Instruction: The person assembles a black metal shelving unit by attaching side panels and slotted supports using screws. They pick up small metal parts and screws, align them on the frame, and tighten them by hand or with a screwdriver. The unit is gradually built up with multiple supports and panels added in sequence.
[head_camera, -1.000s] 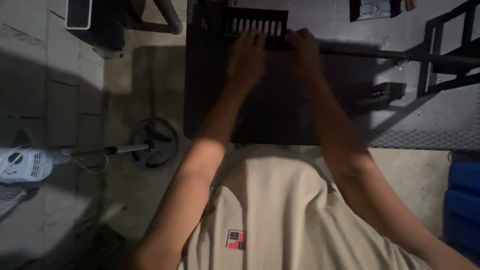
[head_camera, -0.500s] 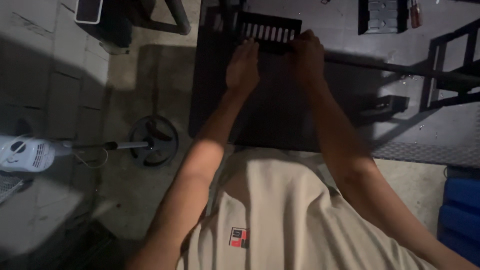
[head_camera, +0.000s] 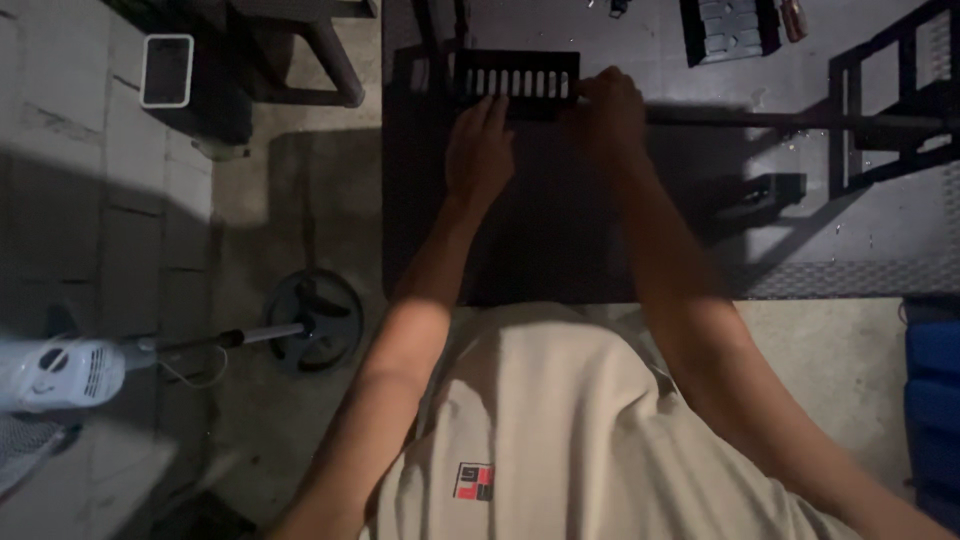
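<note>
We see the black slotted metal grille plate (head_camera: 517, 83) lying at the far edge of the dark work mat (head_camera: 540, 240). Our left hand (head_camera: 480, 150) rests flat and open against its near edge, while our right hand (head_camera: 608, 108) pinches its right end.

**One head-worn camera, looking straight down**

There is a single view, so nothing is shared between cameras. It sits on the person's head and faces almost vertically down, over the beige shirt (head_camera: 560, 430) to the dark mat (head_camera: 560, 230) on the floor. Both forearms stretch away from the lens towards the top edge. The floor seems fairly far below, though the dim light makes depth hard to judge.
</note>
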